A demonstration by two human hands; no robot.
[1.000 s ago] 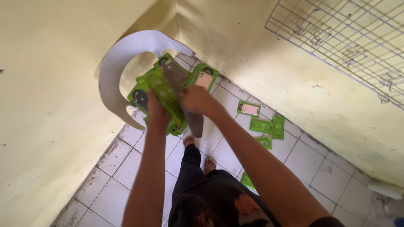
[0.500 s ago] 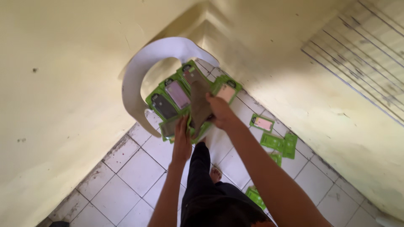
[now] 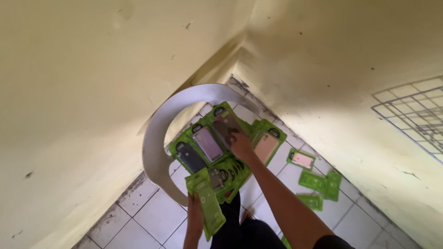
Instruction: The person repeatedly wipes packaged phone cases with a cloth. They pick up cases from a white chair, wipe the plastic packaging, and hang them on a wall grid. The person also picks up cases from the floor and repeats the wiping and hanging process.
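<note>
A white plastic chair stands in the corner of the room, its seat covered with several green phone-case packages. My right hand rests on the dark package lying on top of that pile, fingers pressed on it. My left hand is lower, near the bottom edge, and grips a green package held upright and apart from the pile. My legs in dark trousers show below.
More green packages lie scattered on the white tiled floor to the right. Yellow walls meet in the corner behind the chair. A white wire grid hangs on the right wall.
The view has shifted so the chair sits more central. My left hand has dropped away from the pile with one green package. My right hand has stayed on the pile.
</note>
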